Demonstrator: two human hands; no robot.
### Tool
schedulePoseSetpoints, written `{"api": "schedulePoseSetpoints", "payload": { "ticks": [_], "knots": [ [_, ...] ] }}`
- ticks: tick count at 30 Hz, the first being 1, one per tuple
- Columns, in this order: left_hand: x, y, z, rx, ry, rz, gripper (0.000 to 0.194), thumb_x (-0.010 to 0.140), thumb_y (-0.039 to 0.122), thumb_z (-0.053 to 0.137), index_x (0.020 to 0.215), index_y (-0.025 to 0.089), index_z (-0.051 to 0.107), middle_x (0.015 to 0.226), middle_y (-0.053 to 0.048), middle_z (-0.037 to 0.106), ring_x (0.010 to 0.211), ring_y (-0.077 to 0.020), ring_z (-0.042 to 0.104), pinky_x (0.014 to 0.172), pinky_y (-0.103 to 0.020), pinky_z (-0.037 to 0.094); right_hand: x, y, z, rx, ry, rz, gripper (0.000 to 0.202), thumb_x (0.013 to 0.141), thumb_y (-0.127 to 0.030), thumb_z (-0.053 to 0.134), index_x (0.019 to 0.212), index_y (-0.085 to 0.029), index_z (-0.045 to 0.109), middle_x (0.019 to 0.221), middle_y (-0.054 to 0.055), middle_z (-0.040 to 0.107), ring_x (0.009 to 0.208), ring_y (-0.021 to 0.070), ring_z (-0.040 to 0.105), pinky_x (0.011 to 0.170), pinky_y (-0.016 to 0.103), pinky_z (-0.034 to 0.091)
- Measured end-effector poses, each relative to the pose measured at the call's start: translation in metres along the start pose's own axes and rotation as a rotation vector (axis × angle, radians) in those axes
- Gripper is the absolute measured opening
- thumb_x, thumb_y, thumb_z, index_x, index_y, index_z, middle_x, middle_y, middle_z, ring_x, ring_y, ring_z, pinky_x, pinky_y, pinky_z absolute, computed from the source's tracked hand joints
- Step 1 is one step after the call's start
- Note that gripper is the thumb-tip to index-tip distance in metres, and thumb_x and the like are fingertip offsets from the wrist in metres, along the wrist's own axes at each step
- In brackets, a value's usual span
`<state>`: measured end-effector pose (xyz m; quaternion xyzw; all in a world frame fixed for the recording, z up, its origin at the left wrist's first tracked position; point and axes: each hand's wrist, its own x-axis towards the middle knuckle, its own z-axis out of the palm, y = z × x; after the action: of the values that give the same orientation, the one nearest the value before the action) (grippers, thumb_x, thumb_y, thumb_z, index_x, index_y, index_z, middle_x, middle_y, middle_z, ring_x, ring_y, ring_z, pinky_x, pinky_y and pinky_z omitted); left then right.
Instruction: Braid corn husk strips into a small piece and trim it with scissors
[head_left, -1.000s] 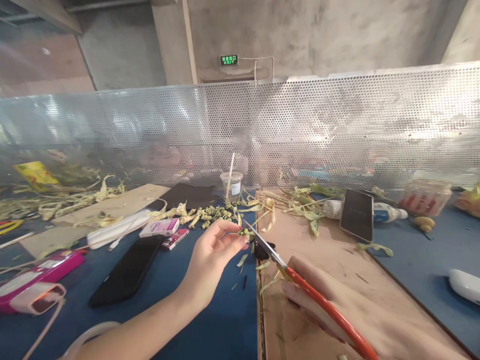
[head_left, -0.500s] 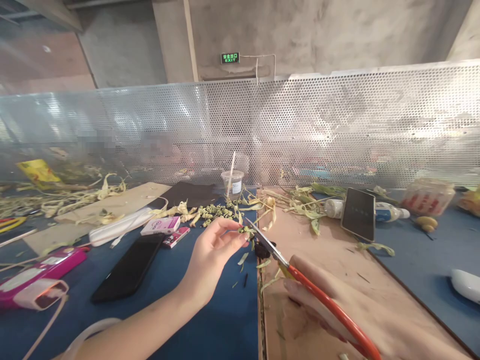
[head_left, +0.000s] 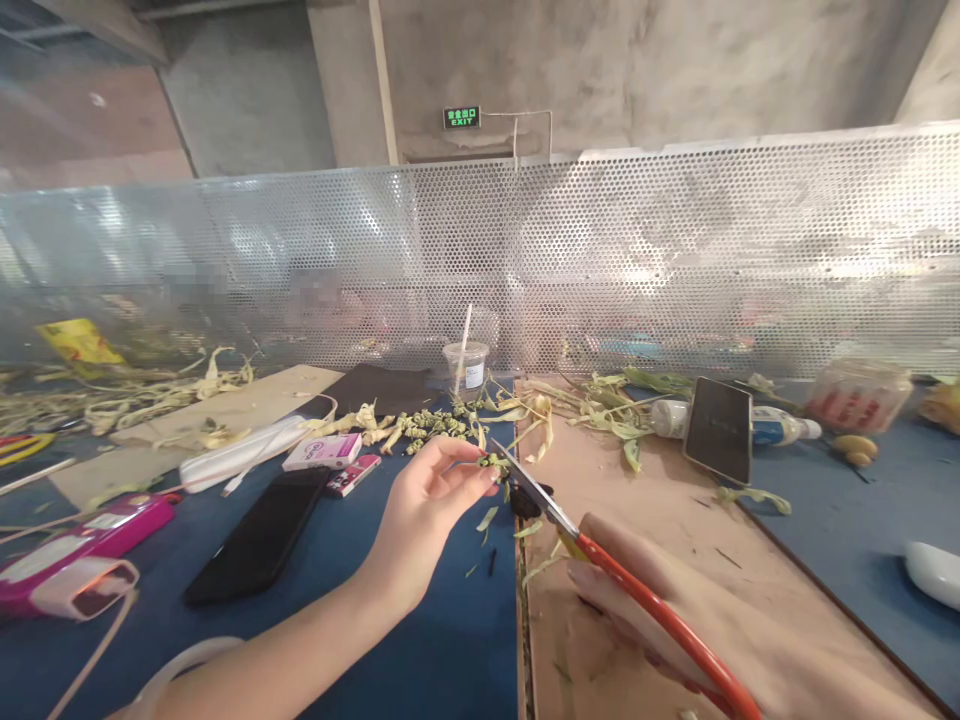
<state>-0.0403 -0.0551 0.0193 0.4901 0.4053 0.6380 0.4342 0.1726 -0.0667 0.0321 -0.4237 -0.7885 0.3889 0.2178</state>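
My left hand [head_left: 427, 510] pinches a small green knotted piece of plant [head_left: 493, 463] between thumb and fingertips, above the blue tabletop. In my right hand [head_left: 675, 600] is a pair of scissors [head_left: 551, 505] with red-orange handles. Their blades point up and left, with the tips right beside the knotted piece; whether they touch it I cannot tell. Behind my left hand lies a pile of similar green knotted pieces [head_left: 435, 425]. Small green scraps [head_left: 487, 520] are scattered below the blades, near a dark lump [head_left: 529, 500].
At left lie a black phone [head_left: 259, 535], a white power strip [head_left: 232, 455] and a magenta device [head_left: 97, 545]. A plastic cup with a straw [head_left: 465, 370] stands ahead. To the right, a phone [head_left: 718, 428] leans on a bottle [head_left: 776, 425]. A perforated metal screen [head_left: 450, 250] rises behind.
Almost nothing differs. Both hands, the knotted piece and the scissors keep their places; the whole view has shifted very slightly.
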Motion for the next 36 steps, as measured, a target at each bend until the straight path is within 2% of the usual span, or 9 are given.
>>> {"api": "schedulePoseSetpoints", "payload": {
  "ticks": [13,17,20,29,36],
  "knots": [
    [0.0011,-0.0025,-0.003,0.034,-0.021,-0.011,0.016,0.072,0.025,0.068,0.084,0.021,0.058,0.08,0.004,0.059,0.069,-0.0086,0.062,0.064,-0.018,0.043,0.0005,-0.0049,-0.0019,-0.015,0.01,0.072,0.032,0.079,-0.052,0.049,0.07,-0.021,0.048,0.063,-0.002,0.051,0.053,0.0106,0.043,0.045,0.022,0.036],
    [0.0014,-0.0026,-0.0037,0.05,-0.018,-0.017,0.017,0.072,0.026,0.068,0.085,0.022,0.057,0.078,0.004,0.059,0.068,-0.0079,0.061,0.063,-0.018,0.042,0.0014,-0.0059,-0.0014,-0.047,-0.05,0.1,0.035,0.083,-0.054,0.042,0.076,-0.02,0.046,0.061,-0.005,0.043,0.053,0.0089,0.04,0.044,0.02,0.033],
    [0.0014,-0.0013,-0.0034,0.054,-0.008,-0.014,0.017,0.072,0.026,0.068,0.084,0.021,0.058,0.077,0.004,0.06,0.067,-0.0076,0.06,0.061,-0.018,0.041,0.0024,-0.0057,-0.0011,-0.053,-0.072,0.088,0.035,0.086,-0.052,0.038,0.082,-0.018,0.046,0.064,-0.004,0.043,0.054,0.0079,0.04,0.045,0.018,0.032],
    [0.0025,0.0005,-0.0036,0.077,0.0,-0.018,0.018,0.07,0.026,0.069,0.084,0.02,0.06,0.076,0.003,0.061,0.065,-0.0084,0.058,0.058,-0.019,0.04,0.0031,-0.0059,-0.0016,-0.12,0.013,0.002,0.033,0.083,-0.044,0.044,0.062,-0.02,0.034,0.058,-0.004,0.041,0.053,0.0087,0.038,0.046,0.02,0.033],
    [0.0021,-0.0001,-0.0039,0.094,-0.02,-0.01,0.016,0.071,0.027,0.069,0.084,0.021,0.061,0.077,0.003,0.061,0.066,-0.0078,0.058,0.058,-0.019,0.04,0.002,0.0003,0.0006,-0.162,0.079,-0.045,0.034,0.082,-0.047,0.043,0.063,-0.02,0.041,0.059,-0.003,0.045,0.053,0.0095,0.042,0.044,0.019,0.036]
  ]
}}
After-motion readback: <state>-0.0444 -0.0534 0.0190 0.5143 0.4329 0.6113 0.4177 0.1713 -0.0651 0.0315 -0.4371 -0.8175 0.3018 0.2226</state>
